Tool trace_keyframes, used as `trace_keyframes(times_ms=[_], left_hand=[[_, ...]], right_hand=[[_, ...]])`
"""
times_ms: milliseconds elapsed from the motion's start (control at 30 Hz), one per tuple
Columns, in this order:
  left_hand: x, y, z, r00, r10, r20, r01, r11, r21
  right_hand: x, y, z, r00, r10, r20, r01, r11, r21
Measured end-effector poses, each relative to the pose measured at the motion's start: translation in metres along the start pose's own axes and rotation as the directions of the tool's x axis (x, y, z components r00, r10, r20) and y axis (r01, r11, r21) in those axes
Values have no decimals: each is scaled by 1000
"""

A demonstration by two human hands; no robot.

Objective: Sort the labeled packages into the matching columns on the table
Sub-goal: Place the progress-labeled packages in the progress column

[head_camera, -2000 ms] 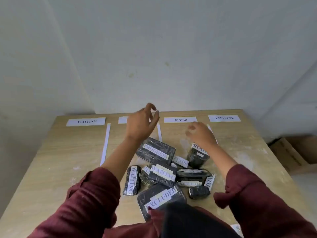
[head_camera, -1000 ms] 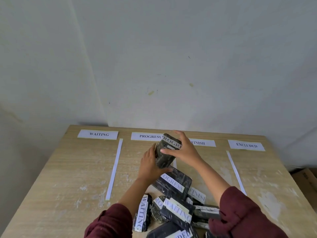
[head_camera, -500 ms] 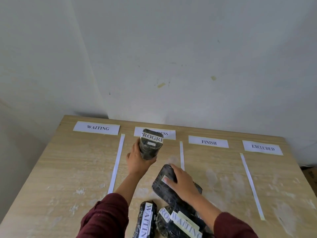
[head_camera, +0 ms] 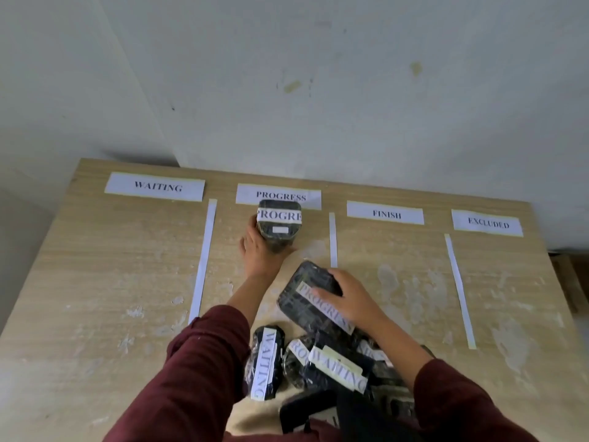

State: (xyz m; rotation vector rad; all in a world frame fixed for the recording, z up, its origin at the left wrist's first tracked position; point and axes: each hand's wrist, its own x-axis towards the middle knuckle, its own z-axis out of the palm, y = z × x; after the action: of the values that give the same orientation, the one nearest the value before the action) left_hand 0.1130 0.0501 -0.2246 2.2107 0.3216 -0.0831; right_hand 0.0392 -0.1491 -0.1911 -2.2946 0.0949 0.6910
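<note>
My left hand grips a small dark package labelled PROGRESS, held upright at the far end of the PROGRESS column, just below the PROGRESS sign. My right hand lies on top of a larger flat black PROGRESS package with its fingers curled over the far edge. Nearer to me is a heap of dark packages: one marked WAITING stands at the left, another WAITING one lies across the heap. Signs WAITING, FINISH and EXCLUDED head the other columns.
White paper strips divide the wooden table into four columns. A white wall rises right behind the far edge. A cardboard box shows past the table's right edge. My dark red sleeves cover the near part.
My left hand carried the small PROGRESS package away from the heap and farther up the PROGRESS column. My right hand let go of it and came down onto the larger PROGRESS package.
</note>
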Motion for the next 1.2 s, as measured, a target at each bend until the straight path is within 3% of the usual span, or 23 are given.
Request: trace_keyframes(times_ms=[133, 267, 367, 500, 633, 733, 867, 1033, 1100, 1200], left_hand=[[-20, -14, -15, 998, 42, 54, -36, 994, -104], [-58, -30, -25, 997, 68, -31, -72, 981, -179], [-80, -35, -25, 998, 30, -62, -44, 969, -244], [-98, -36, -22, 995, 11, 103, 18, 962, -271], [-106, -22, -25, 955, 40, 295, 92, 902, -421], [-108, -17, -27, 960, -34, 276, 164, 871, -463], [-97, -32, -31, 976, -175, 127, 209, 909, -359], [-91, -37, -35, 972, -216, -96, 212, 976, -47], [-93, -33, -39, 991, -84, -101, 89, 995, 52], [-97, -30, -35, 988, 132, 77, -148, 953, 264]], right_hand=[[-9, 11, -11, 992, 89, -84, -87, 996, 22], [-22, 17, -17, 997, 77, -31, -78, 996, -31], [-27, 19, -12, 998, 36, -59, -34, 999, 25], [-34, 9, -14, 996, -15, -87, 23, 995, 101], [-33, -3, -20, 995, -69, -73, 77, 990, 119], [-26, -15, -14, 986, -111, -123, 118, 991, 58], [-17, -23, 4, 947, -172, -270, 183, 983, 18], [-30, -24, 22, 920, -203, -335, 196, 979, -54], [-38, -19, 26, 904, -233, -357, 223, 972, -70], [-51, -10, 30, 885, -245, -397, 225, 969, -97]])
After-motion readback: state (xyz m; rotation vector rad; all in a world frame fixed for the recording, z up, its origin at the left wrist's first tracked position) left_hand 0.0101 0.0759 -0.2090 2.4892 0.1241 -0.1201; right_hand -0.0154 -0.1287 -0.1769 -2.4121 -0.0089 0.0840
